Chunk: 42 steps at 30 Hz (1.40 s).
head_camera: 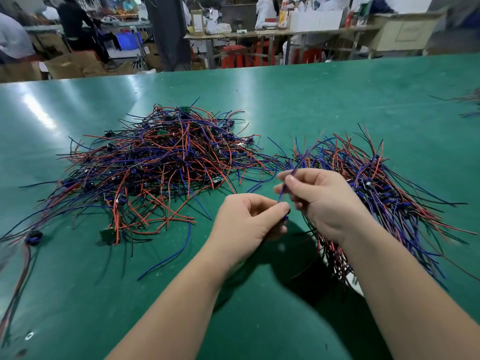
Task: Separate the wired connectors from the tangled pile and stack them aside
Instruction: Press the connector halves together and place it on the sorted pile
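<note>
Hands work close together, nearly touching, above the green table (285, 100). Far to the left sprawls the tangled pile (161, 162) of red, blue and black leads, well apart from them. Next, the left hand (246, 222) pinches a small dark connector (285, 218) between thumb and forefinger. From it a blue wire (287, 185) rises into the right hand (322, 201), whose thumb and fingertips pinch it higher up. To my eye this lead is being drawn straight, so the sound way is to hold the connector firm and let the right fingers slide along the wire (lightly, no yanking at the joint). It can then go on the sorted stack (381, 193) just right of that hand, connector end matching the others.
</note>
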{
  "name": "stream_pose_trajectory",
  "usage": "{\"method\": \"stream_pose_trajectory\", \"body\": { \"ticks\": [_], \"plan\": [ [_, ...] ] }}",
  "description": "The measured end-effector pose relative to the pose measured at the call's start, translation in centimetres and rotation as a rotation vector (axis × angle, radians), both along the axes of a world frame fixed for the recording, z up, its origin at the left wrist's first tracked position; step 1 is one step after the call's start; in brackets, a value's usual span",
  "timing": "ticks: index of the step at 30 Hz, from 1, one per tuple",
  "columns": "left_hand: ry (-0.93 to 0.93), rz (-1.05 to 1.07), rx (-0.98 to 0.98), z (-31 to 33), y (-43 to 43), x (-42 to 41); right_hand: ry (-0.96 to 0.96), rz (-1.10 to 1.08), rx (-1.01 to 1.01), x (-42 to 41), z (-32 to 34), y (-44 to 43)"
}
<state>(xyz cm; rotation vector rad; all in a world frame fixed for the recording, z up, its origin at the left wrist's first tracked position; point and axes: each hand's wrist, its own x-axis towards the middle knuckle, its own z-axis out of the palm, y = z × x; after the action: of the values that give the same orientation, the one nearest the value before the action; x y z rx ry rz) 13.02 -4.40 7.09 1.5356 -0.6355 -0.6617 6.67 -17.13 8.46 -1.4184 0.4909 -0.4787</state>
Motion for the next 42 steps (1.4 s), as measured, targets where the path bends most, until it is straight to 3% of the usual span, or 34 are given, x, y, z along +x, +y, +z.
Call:
{"method": "stream_pose_trajectory", "body": {
  "ticks": [6, 12, 15, 17, 19, 21, 24, 26, 29, 33, 36, 38, 40, 42],
  "plan": [
    [0.137, -0.426, 0.148, 0.8, 1.1, -0.6, -0.140, -0.214, 0.375, -0.8, 1.3, -2.2],
    [0.116, -0.567, 0.190, 2.2, 3.0, 1.2, -0.291, -0.190, 0.444, -0.6, 1.3, -1.6],
    [0.066, -0.645, 0.239, 2.1, 3.4, 1.6, -0.423, -0.312, 0.552, -0.8, 1.5, -2.8],
    [0.051, -0.541, 0.187, 2.0, 2.9, 1.4, -0.432, -0.421, 0.564, -1.3, 1.6, -3.9],
    [0.132, -0.324, 0.083, 1.9, 2.1, 1.4, -0.350, -0.439, 0.470, -1.4, 1.5, -4.1],
    [0.201, -0.118, 0.018, 1.6, 1.5, 1.5, -0.220, -0.282, 0.280, -1.2, 1.3, -3.0],
    [0.193, 0.038, 0.002, 1.3, 1.3, 1.8, 0.007, 0.094, -0.267, -0.7, 0.4, 0.0],
    [0.161, 0.066, -0.007, 1.3, 1.3, 1.9, 0.042, 0.159, -0.538, -0.3, -0.3, 1.6],
    [0.091, 0.087, -0.017, 1.5, 1.3, 1.8, -0.073, 0.039, -0.648, 0.0, -0.5, 2.3],
    [-0.057, 0.182, -0.011, 1.4, 1.4, 2.5, -0.217, -0.200, -0.594, -0.4, 0.4, 1.6],
    [-0.427, 0.416, 0.101, 0.9, 2.4, 4.5, -0.398, -0.435, -0.596, -1.7, 1.8, -0.3],
    [-0.661, 0.560, 0.243, 0.8, 3.6, 5.9, -0.378, -0.599, -0.682, -2.7, 2.3, -2.3],
    [-0.737, 0.642, 0.381, 0.5, 4.7, 7.3, -0.129, -0.702, -0.791, -3.6, 2.1, -4.6],
    [-0.722, 0.690, 0.558, 0.0, 5.6, 8.7, 0.392, -0.606, -0.901, -4.3, 1.2, -6.7]
  ]
}}
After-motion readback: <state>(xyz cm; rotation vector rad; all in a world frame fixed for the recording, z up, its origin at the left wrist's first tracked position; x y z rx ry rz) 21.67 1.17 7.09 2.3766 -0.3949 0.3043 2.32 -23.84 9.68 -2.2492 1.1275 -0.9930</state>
